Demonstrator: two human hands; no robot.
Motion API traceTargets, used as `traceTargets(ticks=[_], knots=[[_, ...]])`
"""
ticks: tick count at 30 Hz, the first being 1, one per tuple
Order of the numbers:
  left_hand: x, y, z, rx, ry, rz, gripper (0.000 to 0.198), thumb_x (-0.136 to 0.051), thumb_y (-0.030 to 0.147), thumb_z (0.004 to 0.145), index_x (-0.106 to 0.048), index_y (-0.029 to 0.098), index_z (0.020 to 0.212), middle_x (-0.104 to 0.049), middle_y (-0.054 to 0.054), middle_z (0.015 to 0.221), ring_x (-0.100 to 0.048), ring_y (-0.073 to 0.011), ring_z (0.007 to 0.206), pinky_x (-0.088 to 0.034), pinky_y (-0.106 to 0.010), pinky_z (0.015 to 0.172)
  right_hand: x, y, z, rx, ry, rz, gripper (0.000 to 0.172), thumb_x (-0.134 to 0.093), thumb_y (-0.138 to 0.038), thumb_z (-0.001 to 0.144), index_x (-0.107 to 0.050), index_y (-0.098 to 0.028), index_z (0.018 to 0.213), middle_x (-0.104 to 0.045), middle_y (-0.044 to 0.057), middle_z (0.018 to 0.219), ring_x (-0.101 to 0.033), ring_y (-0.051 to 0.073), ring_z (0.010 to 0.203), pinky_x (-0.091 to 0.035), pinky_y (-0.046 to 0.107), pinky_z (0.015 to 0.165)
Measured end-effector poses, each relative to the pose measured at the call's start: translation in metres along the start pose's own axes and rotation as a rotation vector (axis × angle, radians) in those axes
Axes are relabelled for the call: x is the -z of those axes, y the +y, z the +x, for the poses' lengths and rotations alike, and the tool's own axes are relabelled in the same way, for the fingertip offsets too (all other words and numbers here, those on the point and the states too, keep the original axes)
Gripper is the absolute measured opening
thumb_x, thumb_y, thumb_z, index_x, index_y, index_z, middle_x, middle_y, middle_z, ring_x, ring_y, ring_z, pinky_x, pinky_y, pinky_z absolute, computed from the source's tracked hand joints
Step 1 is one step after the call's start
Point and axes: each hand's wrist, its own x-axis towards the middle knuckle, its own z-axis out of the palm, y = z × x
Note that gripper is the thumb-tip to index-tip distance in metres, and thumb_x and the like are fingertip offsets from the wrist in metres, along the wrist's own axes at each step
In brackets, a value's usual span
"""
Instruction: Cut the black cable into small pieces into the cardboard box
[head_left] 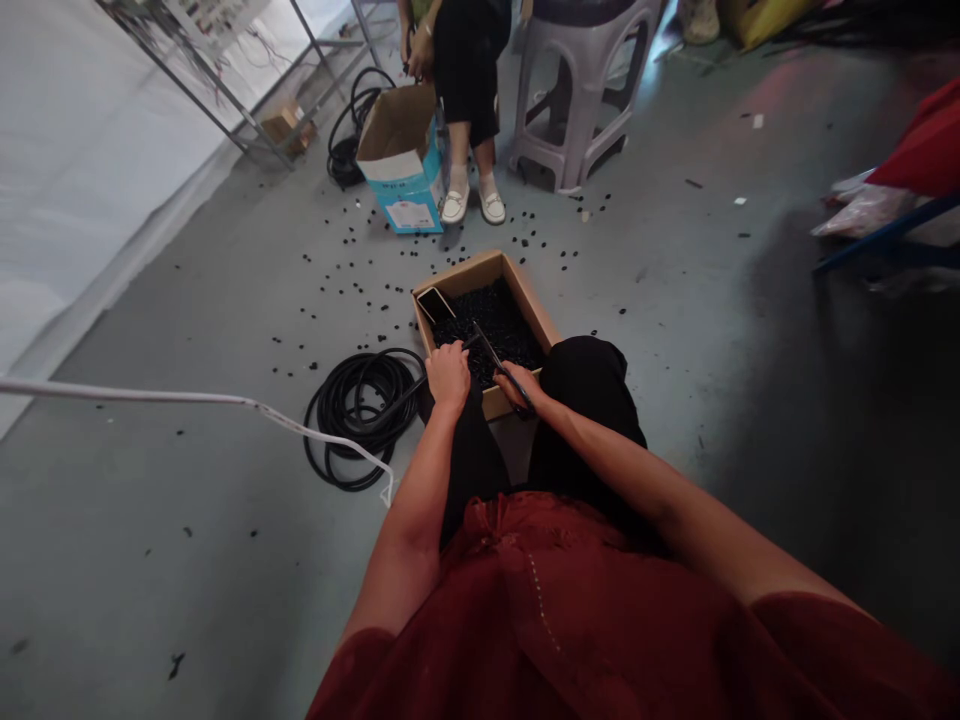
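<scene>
A thin black rubber hose (400,394) leads up from a loose black hose coil (352,450) on the floor to the brown cardboard box (457,275) between the person's knees. The left hand (448,375) wraps it tightly, fingers (454,350) closed round it near the box rim, while the right hand (519,385) grips long black-handled scissors (501,366) in narrowly curled fingers (511,378) (the blades nearly vanish against the dark heap). Small black rubber pieces (495,330) fill the box, beside a black smartphone (435,304). With the blades this near the left fingers, a slipping hose could mean a nicked finger; pieces missing the box would join those scattered across the grey concrete floor (225,300).
</scene>
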Motion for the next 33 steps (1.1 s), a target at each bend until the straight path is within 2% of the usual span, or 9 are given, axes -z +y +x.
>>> traceTargets(ticks=[3,6,10,13,18,23,27,33], knots=[[0.001,0.001,0.0,0.006,-0.002,0.014,0.036,-0.032,0.034,0.1,-0.058,0.024,0.122,-0.065,-0.011,0.113,-0.056,-0.0255,0.106,-0.041,-0.037,0.086,-0.004,0.004,0.002,-0.097,-0.019,0.114,0.015,-0.047,-0.032,0.087,-0.057,-0.021,0.089,-0.06,0.0,0.062,-0.059,0.018,0.058,-0.045,0.027,0.059],[0.001,0.001,0.0,0.016,-0.009,0.018,0.036,-0.032,0.034,0.1,-0.058,0.024,0.122,-0.065,-0.011,0.114,-0.056,-0.0255,0.106,-0.041,-0.037,0.087,-0.004,0.005,0.001,-0.13,-0.009,0.179,0.019,-0.045,-0.038,0.09,-0.055,-0.022,0.09,-0.058,-0.002,0.058,-0.057,0.017,0.052,-0.045,0.026,0.055],[0.0,0.0,0.001,0.014,0.0,-0.004,0.036,-0.032,0.034,0.1,-0.057,0.024,0.123,-0.065,-0.011,0.115,-0.056,-0.0255,0.106,-0.041,-0.037,0.087,0.002,-0.003,-0.003,-0.026,0.06,0.13,0.026,-0.047,-0.047,0.091,-0.056,-0.024,0.099,-0.064,0.0,0.068,-0.061,0.018,0.062,-0.046,0.026,0.062],[0.0,0.0,0.001,0.009,0.005,-0.019,0.036,-0.032,0.034,0.1,-0.057,0.023,0.123,-0.065,-0.011,0.114,-0.057,-0.0258,0.106,-0.041,-0.037,0.086,0.005,-0.008,-0.006,-0.016,0.034,0.083,0.028,-0.048,-0.048,0.092,-0.056,-0.024,0.103,-0.067,0.002,0.075,-0.063,0.019,0.067,-0.046,0.027,0.065],[0.001,0.001,0.0,0.012,0.0,-0.014,0.037,-0.031,0.034,0.1,-0.056,0.023,0.125,-0.065,-0.012,0.117,-0.056,-0.0253,0.107,-0.041,-0.036,0.088,0.006,-0.008,-0.008,-0.025,-0.039,-0.042,0.034,-0.045,-0.053,0.094,-0.058,-0.022,0.09,-0.068,0.006,0.071,-0.064,0.022,0.068,-0.045,0.027,0.064],[0.001,0.001,0.001,0.013,-0.002,-0.002,0.038,-0.031,0.033,0.1,-0.057,0.022,0.125,-0.065,-0.011,0.116,-0.057,-0.0253,0.106,-0.041,-0.036,0.088,0.007,-0.006,-0.007,-0.043,0.018,0.001,0.038,-0.039,-0.054,0.096,-0.055,-0.023,0.084,-0.066,0.003,0.066,-0.063,0.018,0.063,-0.045,0.025,0.064],[0.0,0.001,0.001,0.009,-0.002,-0.019,0.038,-0.03,0.033,0.1,-0.056,0.023,0.125,-0.065,-0.012,0.116,-0.056,-0.0257,0.107,-0.041,-0.036,0.088,0.006,-0.006,-0.004,-0.075,0.0,0.065,0.035,-0.041,-0.055,0.095,-0.055,-0.023,0.092,-0.068,0.002,0.072,-0.063,0.018,0.063,-0.045,0.026,0.064],[-0.001,0.0,0.001,0.008,0.005,-0.033,0.037,-0.031,0.033,0.1,-0.056,0.022,0.125,-0.065,-0.011,0.116,-0.056,-0.0256,0.107,-0.04,-0.036,0.088,0.007,-0.014,-0.007,-0.02,-0.044,-0.035,0.033,-0.048,-0.053,0.093,-0.057,-0.023,0.104,-0.069,0.006,0.081,-0.064,0.023,0.076,-0.042,0.027,0.069]])
